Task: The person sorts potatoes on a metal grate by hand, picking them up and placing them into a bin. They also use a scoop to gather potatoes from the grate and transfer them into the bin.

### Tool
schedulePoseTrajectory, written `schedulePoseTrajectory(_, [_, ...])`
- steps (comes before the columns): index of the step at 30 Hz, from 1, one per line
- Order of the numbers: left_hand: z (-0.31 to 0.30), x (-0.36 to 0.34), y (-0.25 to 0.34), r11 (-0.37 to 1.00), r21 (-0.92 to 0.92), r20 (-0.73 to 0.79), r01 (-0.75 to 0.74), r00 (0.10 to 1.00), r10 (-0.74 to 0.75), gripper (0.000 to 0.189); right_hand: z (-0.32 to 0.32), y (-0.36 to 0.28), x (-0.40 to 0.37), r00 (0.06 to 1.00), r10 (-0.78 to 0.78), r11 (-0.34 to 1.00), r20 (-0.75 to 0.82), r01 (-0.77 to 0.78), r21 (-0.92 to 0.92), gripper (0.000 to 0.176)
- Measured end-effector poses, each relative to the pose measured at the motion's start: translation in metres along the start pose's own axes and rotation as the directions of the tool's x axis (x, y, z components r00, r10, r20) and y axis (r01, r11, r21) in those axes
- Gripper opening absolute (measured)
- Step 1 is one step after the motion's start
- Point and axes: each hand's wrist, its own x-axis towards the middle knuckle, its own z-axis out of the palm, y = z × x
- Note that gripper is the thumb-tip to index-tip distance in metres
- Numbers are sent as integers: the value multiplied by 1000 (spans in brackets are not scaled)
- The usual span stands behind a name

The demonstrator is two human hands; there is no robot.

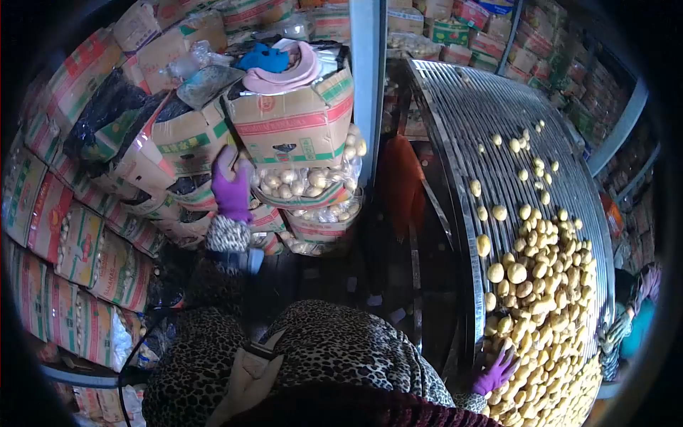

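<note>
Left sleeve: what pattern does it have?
The left sleeve has a leopard print, dark on pale, clearest in the head view.

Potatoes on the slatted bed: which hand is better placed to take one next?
Right, likely: the right hand is at the potatoes, fingers spread. The left hand is across the gap, beside a carton.

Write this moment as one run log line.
left gloved hand: beside cardboard box | right gloved hand: at potatoes | potatoes: heaped on slatted conveyor
</note>
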Motion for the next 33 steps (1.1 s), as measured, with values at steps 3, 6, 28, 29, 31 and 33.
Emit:
schedulePoseTrajectory(3, [-4, 56, -43, 993, -70, 11, 93, 996, -93, 41, -4, 3, -14, 996, -79, 996, -43, 77, -45, 58])
schedulePoseTrajectory(6, [17, 110, -77, 977, -99, 23, 187, 982, -186, 36, -13, -2, -18, 997, -69, 997, -44, 67, -33, 58])
schedulePoseTrajectory(28, [-20, 152, -159, 360, -490, 318, 794, 548, -774, 40, -63, -61, -21, 993, 96, 994, -67, -93, 50, 53])
schedulePoseTrajectory(29, [-25, 134, -125, 304, -492, 329, 816, 497, -803, 40, -76, -69, -19, 991, 107, 991, -78, -100, 85, 48])
schedulePoseTrajectory(31, [-26, 92, -51, 144, -476, 382, 867, 352, -854, 41, -71, -66, -23, 990, 103, 991, -92, -95, 90, 50])
schedulePoseTrajectory(33, [-20, 56, 8, 22, -414, 511, 910, 252, -822, 41, -84, -77, -16, 988, 133, 985, -82, -123, 123, 51])
